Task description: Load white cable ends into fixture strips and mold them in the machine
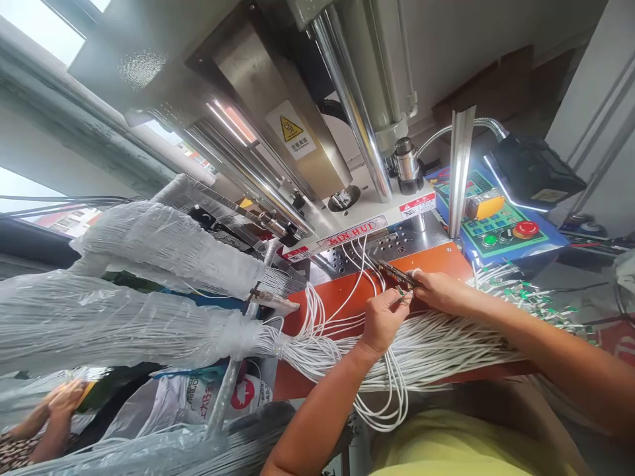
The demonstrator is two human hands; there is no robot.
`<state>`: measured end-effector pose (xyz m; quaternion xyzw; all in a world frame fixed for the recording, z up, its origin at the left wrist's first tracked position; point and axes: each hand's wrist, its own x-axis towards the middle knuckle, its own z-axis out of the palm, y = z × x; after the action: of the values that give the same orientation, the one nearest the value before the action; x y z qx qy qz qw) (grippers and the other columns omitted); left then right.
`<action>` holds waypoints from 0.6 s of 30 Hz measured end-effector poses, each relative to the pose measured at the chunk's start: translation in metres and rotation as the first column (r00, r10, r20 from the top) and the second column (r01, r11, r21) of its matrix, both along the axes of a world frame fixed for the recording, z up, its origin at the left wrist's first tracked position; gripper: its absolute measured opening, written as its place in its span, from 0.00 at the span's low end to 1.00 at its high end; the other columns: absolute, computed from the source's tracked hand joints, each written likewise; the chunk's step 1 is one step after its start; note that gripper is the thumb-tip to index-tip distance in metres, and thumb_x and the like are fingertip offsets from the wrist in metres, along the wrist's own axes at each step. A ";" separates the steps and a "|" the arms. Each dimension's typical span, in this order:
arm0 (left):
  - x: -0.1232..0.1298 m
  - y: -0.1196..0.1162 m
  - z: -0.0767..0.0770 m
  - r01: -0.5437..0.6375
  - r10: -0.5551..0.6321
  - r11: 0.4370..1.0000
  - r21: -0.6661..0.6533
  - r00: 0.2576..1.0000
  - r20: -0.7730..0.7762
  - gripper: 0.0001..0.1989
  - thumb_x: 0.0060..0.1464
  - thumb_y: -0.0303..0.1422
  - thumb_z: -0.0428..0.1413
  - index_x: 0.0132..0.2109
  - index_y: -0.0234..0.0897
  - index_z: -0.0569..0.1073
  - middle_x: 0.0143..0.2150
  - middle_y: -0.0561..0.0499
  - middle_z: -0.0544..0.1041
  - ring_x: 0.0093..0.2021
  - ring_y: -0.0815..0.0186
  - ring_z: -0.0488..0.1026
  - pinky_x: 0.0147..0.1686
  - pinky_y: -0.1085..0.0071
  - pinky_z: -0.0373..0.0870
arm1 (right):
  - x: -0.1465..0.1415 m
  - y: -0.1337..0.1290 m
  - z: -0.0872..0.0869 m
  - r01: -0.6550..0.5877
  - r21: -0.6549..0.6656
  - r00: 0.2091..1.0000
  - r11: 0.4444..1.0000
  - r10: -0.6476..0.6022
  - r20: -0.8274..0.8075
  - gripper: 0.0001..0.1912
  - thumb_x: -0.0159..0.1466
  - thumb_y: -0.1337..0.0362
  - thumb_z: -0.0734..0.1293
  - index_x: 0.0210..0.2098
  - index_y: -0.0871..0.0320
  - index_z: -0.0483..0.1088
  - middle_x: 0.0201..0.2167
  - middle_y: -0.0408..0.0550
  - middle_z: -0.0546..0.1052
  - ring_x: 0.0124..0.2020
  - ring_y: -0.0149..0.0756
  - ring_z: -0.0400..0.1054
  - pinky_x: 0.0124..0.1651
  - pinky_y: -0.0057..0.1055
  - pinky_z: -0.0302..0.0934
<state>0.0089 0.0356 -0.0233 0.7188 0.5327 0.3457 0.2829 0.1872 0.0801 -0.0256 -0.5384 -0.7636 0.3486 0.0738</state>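
Note:
My left hand [383, 321] is closed in a pinch on a small green-and-white cable end [401, 295]. Just to its right, my right hand [437, 291] grips a narrow dark metal bar [397, 272], perhaps a mould piece, held tilted at the front of the press. White cables [358, 254] run from under the press head down toward the bar. Below both hands a thick bundle of white cables [446, 344] lies across the orange-red work surface [449, 263]. Loose loops of cable hang under my left wrist.
The press [357, 230] stands ahead with its metal columns. At right is a blue control box [536, 248] with a red stop button [526, 229]. Plastic-wrapped cable bundles [149, 324] rest on a wrapped rail at left. Another person's hands [67, 396] show at lower left.

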 end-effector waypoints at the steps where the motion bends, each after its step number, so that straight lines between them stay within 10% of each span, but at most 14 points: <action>1: 0.001 0.000 0.000 0.000 0.000 1.000 0.014 1.000 -0.003 0.07 0.56 0.33 0.56 0.35 0.36 0.79 0.31 0.51 0.79 0.30 0.70 0.73 0.36 0.76 0.69 | 0.000 0.000 0.000 0.000 0.000 1.000 1.000 0.000 0.009 0.09 0.63 0.62 0.55 0.42 0.54 0.60 0.36 0.51 0.75 0.37 0.42 0.71 0.34 0.30 0.55; 18: 0.000 0.005 -0.011 -0.064 0.078 0.989 -0.135 0.992 0.103 0.08 0.52 0.35 0.60 0.34 0.34 0.79 0.26 0.53 0.76 0.26 0.72 0.69 0.29 0.78 0.66 | 0.001 -0.004 0.005 -0.046 0.065 0.995 0.997 0.040 0.095 0.14 0.65 0.61 0.53 0.47 0.57 0.60 0.36 0.55 0.76 0.36 0.46 0.71 0.32 0.33 0.53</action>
<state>0.0089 0.0405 -0.0347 0.6592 0.5636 0.3583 0.3456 0.1885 0.0763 -0.0202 -0.5349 -0.7888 0.2989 0.0485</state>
